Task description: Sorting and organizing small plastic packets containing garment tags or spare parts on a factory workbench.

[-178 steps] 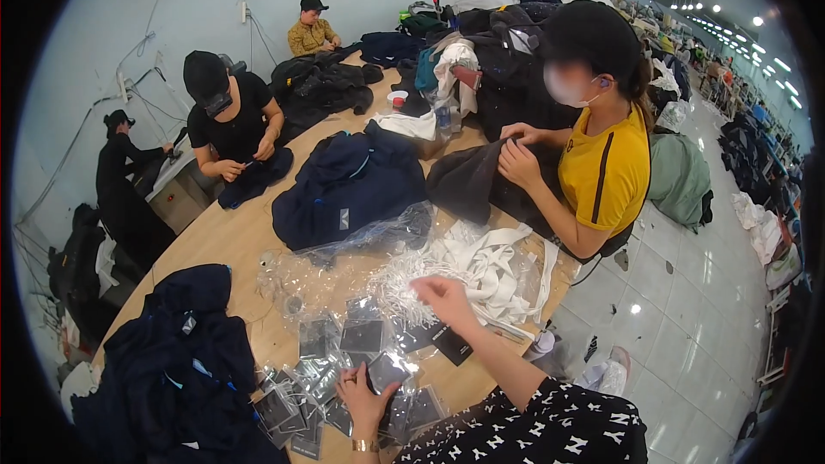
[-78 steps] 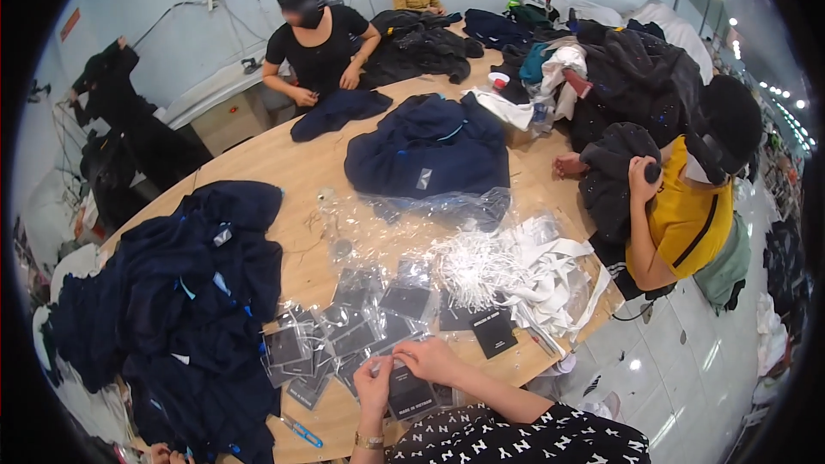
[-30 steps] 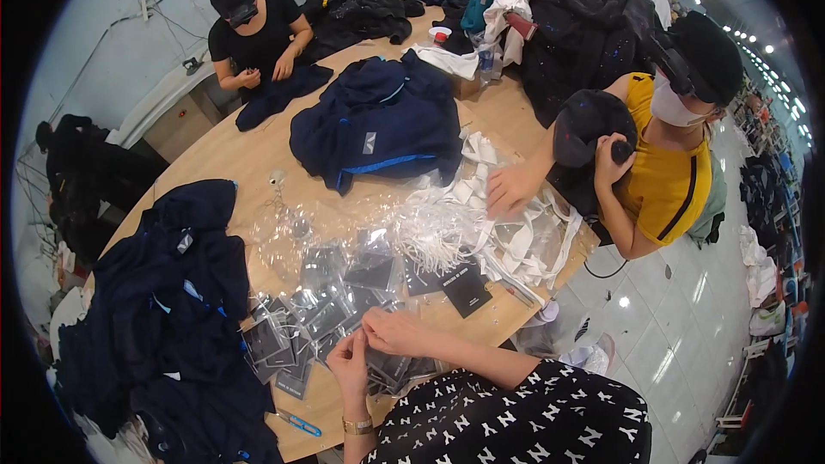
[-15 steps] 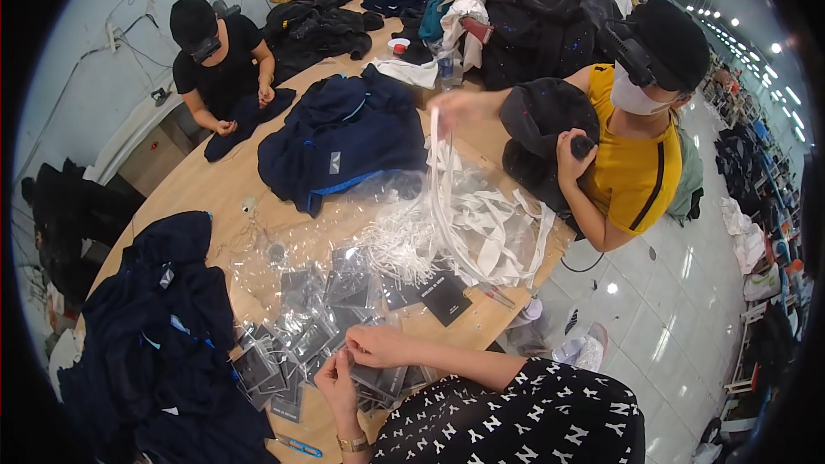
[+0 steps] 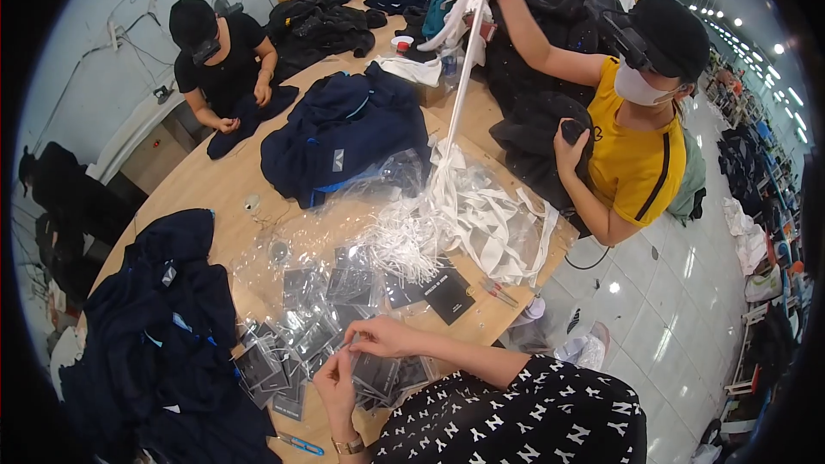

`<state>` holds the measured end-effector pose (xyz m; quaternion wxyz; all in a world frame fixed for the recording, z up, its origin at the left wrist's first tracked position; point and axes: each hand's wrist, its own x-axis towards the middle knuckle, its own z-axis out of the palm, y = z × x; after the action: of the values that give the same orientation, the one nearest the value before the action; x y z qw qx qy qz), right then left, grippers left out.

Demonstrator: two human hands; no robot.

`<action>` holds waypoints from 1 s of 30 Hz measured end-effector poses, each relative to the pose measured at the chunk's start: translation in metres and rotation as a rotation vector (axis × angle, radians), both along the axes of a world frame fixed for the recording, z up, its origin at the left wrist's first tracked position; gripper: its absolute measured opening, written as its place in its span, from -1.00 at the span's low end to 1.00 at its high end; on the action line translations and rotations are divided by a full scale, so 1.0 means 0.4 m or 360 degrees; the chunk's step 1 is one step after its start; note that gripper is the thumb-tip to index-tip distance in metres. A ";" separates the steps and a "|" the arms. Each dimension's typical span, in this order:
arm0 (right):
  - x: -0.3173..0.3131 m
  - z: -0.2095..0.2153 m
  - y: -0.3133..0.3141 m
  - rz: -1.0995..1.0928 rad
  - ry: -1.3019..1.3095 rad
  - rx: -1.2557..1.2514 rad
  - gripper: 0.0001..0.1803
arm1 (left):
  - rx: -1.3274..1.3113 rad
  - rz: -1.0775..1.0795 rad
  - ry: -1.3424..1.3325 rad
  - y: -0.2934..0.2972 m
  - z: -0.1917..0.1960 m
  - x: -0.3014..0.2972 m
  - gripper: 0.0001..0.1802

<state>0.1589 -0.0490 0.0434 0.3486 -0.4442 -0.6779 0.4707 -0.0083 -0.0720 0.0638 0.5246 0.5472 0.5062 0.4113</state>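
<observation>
Close together above a heap of black hang tags (image 5: 314,335) are my two hands, fingers pinched. My left hand (image 5: 334,380), a bracelet at its wrist, points upward below my right hand (image 5: 382,337), which reaches across from the right. Their fingertips nearly meet; anything between them is too small to make out. The tags lie loose, some with strings, partly under clear plastic. A dark navy garment (image 5: 163,335) is spread at the left of the table, and blue thread snips (image 5: 301,443) lie beside my left wrist.
White strips (image 5: 490,236) and white strings (image 5: 404,241) are piled mid-table on clear plastic. Another navy garment (image 5: 344,137) lies beyond. A co-worker in yellow (image 5: 640,163) at the right holds up long white strips. A co-worker in black (image 5: 225,64) handles dark cloth. Snips (image 5: 500,292) lie at the right edge.
The co-worker in yellow has raised an arm, pulling long white strips up from the pile. My right hand has shifted slightly; both my hands stay pinched over the tags.
</observation>
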 end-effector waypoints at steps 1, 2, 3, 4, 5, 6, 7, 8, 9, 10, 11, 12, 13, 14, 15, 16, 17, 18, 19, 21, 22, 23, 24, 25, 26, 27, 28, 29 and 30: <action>-0.005 -0.007 0.004 0.0038 0.0009 -0.0014 -0.77 | 0.0008 0.0019 0.0074 -0.003 0.007 0.004 -0.75; -0.012 -0.009 0.003 -0.0032 0.0058 -0.0031 -0.79 | 0.0006 0.0043 0.0153 -0.009 0.017 0.004 -0.76; -0.017 -0.010 0.003 -0.0095 0.0107 -0.0055 -0.81 | 0.0016 0.0051 0.0154 -0.003 0.013 0.006 -0.76; -0.022 0.008 0.000 -0.0121 0.0161 -0.0097 -0.81 | 0.0017 0.0088 0.0162 0.002 0.003 0.001 -0.77; -0.018 0.024 -0.001 -0.0148 0.0212 -0.0147 -0.82 | -0.0034 0.0102 0.0244 0.007 -0.001 -0.001 -0.77; -0.014 0.022 0.000 -0.0175 0.0199 -0.0165 -0.82 | 0.0020 0.0133 0.0197 0.008 0.007 0.010 -0.76; -0.012 0.023 0.000 -0.0201 0.0184 -0.0176 -0.82 | 0.0028 0.0148 0.0239 0.010 0.009 0.013 -0.75; -0.016 0.025 0.001 -0.0239 0.0213 -0.0113 -0.84 | 0.0115 0.0200 0.0145 0.009 -0.015 0.013 -0.75; -0.014 0.020 0.001 -0.0308 0.0238 -0.0048 -0.85 | 0.0085 0.0256 0.0167 0.006 -0.010 0.015 -0.75; -0.015 0.030 0.003 -0.0244 0.0251 -0.0072 -0.85 | 0.0040 0.0205 0.0161 0.007 0.001 0.015 -0.74; -0.015 0.051 0.003 -0.0242 0.0238 -0.0150 -0.85 | -0.0002 0.0142 0.0146 0.005 0.005 0.012 -0.73; -0.020 0.060 0.001 -0.0245 0.0220 -0.0224 -0.85 | -0.0014 0.0189 0.0155 0.000 0.001 0.005 -0.73; -0.025 0.059 0.000 -0.0216 0.0222 -0.0232 -0.85 | 0.0017 0.0193 0.0147 -0.002 -0.007 0.003 -0.73; -0.029 0.058 -0.001 -0.0214 0.0241 -0.0199 -0.84 | 0.0052 0.0193 0.0138 -0.004 -0.013 0.002 -0.74; -0.032 0.057 -0.002 -0.0215 0.0259 -0.0162 -0.83 | 0.0050 0.0214 0.0141 -0.005 -0.017 0.005 -0.74; -0.032 0.052 -0.004 -0.0232 0.0236 -0.0140 -0.80 | 0.0058 0.0270 0.0088 -0.005 -0.022 0.010 -0.74; -0.032 0.053 -0.006 -0.0224 0.0236 -0.0140 -0.80 | 0.0067 0.0324 0.0035 -0.005 -0.025 0.012 -0.74; -0.033 0.055 -0.007 -0.0248 0.0245 -0.0158 -0.79 | 0.0068 0.0330 0.0034 -0.005 -0.025 0.011 -0.74; -0.033 0.058 -0.009 -0.0272 0.0255 -0.0175 -0.79 | 0.0078 0.0318 0.0060 -0.007 -0.023 0.012 -0.74; -0.034 0.054 -0.011 -0.0269 0.0277 -0.0190 -0.79 | 0.0090 0.0312 0.0083 -0.008 -0.020 0.012 -0.74; -0.033 0.053 -0.012 -0.0272 0.0300 -0.0206 -0.78 | 0.0089 0.0306 0.0074 -0.009 -0.019 0.012 -0.74; -0.031 0.049 -0.012 -0.0266 0.0297 -0.0205 -0.78 | 0.0088 0.0300 0.0065 -0.010 -0.018 0.013 -0.74; -0.028 0.045 -0.012 -0.0260 0.0287 -0.0236 -0.77 | 0.0089 0.0307 0.0062 -0.010 -0.014 0.013 -0.74; -0.027 0.042 -0.011 -0.0249 0.0278 -0.0267 -0.76 | 0.0062 0.0290 0.0066 -0.010 -0.009 0.012 -0.74; -0.028 0.042 -0.010 -0.0240 0.0277 -0.0266 -0.76 | 0.0035 0.0274 0.0069 -0.010 -0.008 0.010 -0.74; -0.028 0.043 -0.009 -0.0250 0.0304 -0.0269 -0.77 | 0.0036 0.0284 0.0069 -0.009 -0.013 0.009 -0.74; -0.029 0.045 -0.008 -0.0260 0.0330 -0.0273 -0.79 | 0.0035 0.0272 0.0051 -0.008 -0.020 0.007 -0.74; -0.028 0.047 -0.007 -0.0251 0.0328 -0.0273 -0.79 | 0.0034 0.0260 0.0033 -0.007 -0.023 0.005 -0.74; -0.025 0.049 -0.007 -0.0234 0.0271 -0.0247 -0.80 | 0.0035 0.0269 0.0033 -0.007 -0.022 0.004 -0.74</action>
<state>0.1490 -0.0517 0.0628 0.4031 -0.4769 -0.5730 0.5308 -0.0067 -0.0750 0.0549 0.4769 0.5124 0.5514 0.4539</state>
